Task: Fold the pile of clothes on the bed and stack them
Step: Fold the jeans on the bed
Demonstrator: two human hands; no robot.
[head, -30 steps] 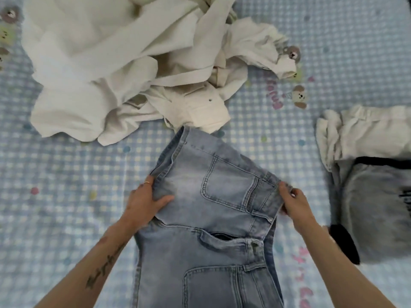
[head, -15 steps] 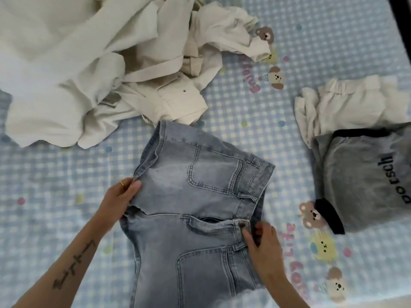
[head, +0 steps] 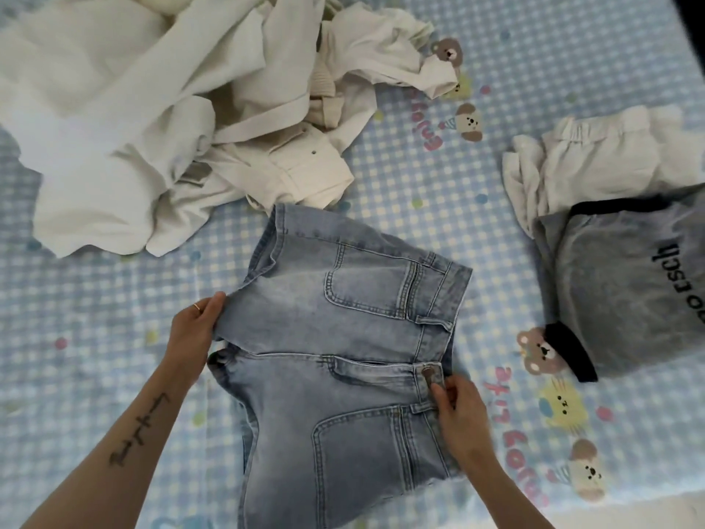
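Note:
A pair of light blue denim shorts (head: pixel 335 337) lies folded over on the bed in front of me. My left hand (head: pixel 192 330) grips the shorts' left edge at the crotch fold. My right hand (head: pixel 459 410) pinches the waistband near the metal button on the right side. A loose pile of white and cream clothes (head: pixel 152 108) is heaped at the upper left. At the right sits a stack: a folded grey top (head: pixel 625 299) with black trim and lettering lies on a folded white garment (head: pixel 595 162).
The bed sheet (head: pixel 438 192) is blue-and-white checked with cartoon bears and pink lettering. Bare sheet shows between the shorts and the stack, and left of my left arm. The bed's near edge runs along the lower right.
My right hand left the upper waistband corner and came down to the button area of the lower layer. My left hand's thumb came off the top of the denim; it now holds the edge.

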